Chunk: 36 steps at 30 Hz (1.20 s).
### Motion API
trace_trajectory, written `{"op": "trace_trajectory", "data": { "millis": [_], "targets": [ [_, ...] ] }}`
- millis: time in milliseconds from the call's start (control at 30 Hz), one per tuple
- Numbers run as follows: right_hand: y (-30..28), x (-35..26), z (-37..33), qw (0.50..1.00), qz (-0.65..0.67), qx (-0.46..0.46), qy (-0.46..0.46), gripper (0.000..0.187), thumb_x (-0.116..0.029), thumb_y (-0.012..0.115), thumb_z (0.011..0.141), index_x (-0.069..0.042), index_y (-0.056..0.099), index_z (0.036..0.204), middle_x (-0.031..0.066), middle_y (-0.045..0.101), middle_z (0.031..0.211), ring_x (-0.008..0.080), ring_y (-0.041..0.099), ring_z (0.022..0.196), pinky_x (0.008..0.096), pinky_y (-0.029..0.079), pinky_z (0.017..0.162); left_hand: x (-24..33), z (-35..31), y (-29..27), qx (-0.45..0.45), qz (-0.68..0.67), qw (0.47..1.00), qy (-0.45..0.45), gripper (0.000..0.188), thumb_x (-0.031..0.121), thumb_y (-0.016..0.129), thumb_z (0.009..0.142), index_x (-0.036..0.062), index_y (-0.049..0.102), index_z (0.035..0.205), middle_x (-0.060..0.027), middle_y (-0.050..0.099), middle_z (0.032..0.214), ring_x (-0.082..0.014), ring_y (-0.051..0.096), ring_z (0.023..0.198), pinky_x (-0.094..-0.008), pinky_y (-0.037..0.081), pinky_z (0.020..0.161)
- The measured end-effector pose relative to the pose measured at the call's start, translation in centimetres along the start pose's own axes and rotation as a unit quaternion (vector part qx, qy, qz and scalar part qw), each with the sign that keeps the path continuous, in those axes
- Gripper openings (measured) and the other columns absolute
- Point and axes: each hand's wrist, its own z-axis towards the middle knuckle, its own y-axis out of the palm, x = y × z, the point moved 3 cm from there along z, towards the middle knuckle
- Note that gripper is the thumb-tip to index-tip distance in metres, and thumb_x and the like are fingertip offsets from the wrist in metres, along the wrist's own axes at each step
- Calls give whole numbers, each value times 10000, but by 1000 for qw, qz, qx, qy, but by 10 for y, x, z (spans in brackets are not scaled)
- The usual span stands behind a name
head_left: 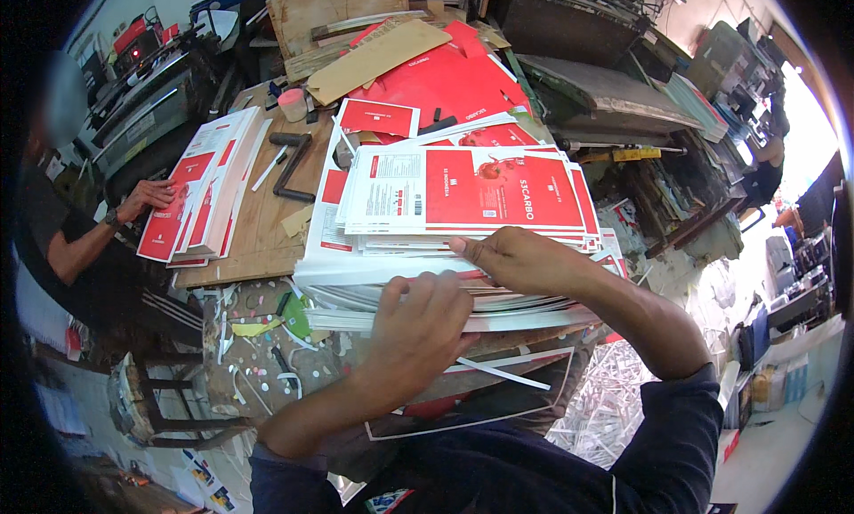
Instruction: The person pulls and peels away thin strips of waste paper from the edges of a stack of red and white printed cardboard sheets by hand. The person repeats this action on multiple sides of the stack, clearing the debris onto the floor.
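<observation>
At the near edge of the wooden workbench (pixel 258 234), seen from the head camera, a thick stack of printed carton sheets (pixel 463 203) is being handled by both hands. The left hand (pixel 418 323) is curled around the near side of the stack, its fingers (pixel 427 287) hooked over the upper edge of a lower bundle of sheets and closed on it. The right hand (pixel 525 256) is laid flat-to-bent on the stack just to the right, its fingers closed over the near edges of the upper sheets, the thumb hidden beneath. The sheets are red and white flat carton blanks, die-cut, with a fruit picture on the red panel; the pile is fanned and uneven, its edges not squared, and a wedge seems to be parted between upper and lower portions. As a judgement, the work is somewhere in its middle: a large pile is left under the hands, and how much has been dealt with cannot be told. Trimmed white strips and punched scraps (pixel 267 336) are strewn on the lower shelf at the near left. To the far left, a second stack of similar blanks (pixel 209 189) is touched by another person's hand (pixel 151 194). A black bent metal tool (pixel 292 163) is lying between the two stacks, and loose red sheets (pixel 445 78) and brown cardboard (pixel 378 56) are heaped farther back.
</observation>
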Motion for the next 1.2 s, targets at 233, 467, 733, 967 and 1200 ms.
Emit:
{"op": "trace_trajectory", "data": {
  "millis": [233, 467, 733, 967, 1200],
  "targets": [
    [-5, 1, 32, 974, -203, 76, -60, 618, -495, 368, 1053, 8, 706, 936, 271, 616, 699, 463, 628, 674, 552, 490, 674, 1, -15, 5, -32, -19, 995, 94, 369, 326, 744, 705, 97, 560, 929, -48, 540, 834, -213, 557, 805, -371, 428, 748],
    [1, -37, 21, 954, -289, 8, -79, 636, -548, 415, 1023, 3, 717, 923, 245, 662, 769, 438, 658, 709, 534, 508, 708, -6, -14, 12, -31, -34, 998, 48, 298, 280, 702, 754, 93, 603, 963, -58, 584, 866, -254, 601, 868, -389, 465, 785],
    [22, -69, 10, 976, -108, -143, -123, 717, -654, 567, 906, 44, 705, 998, 264, 692, 902, 366, 687, 839, 452, 520, 779, 0, -12, 24, 28, -100, 993, 61, 194, 184, 631, 797, 73, 686, 946, -97, 675, 860, -254, 678, 764, -358, 547, 640],
    [32, -113, 85, 962, -192, 18, -194, 795, -693, 506, 900, 72, 706, 821, 305, 673, 830, 441, 677, 804, 522, 523, 768, 10, -12, 21, 25, -25, 996, 84, 134, 190, 623, 789, 67, 624, 844, -58, 624, 750, -198, 645, 734, -330, 500, 668],
    [20, -55, 113, 982, -142, 27, -121, 799, -676, 548, 892, 106, 698, 955, 338, 675, 936, 439, 682, 895, 487, 524, 847, 16, -22, 15, 57, -33, 996, 65, 105, 193, 627, 760, 113, 591, 817, -39, 602, 747, -203, 615, 736, -338, 470, 669]
  ]
}}
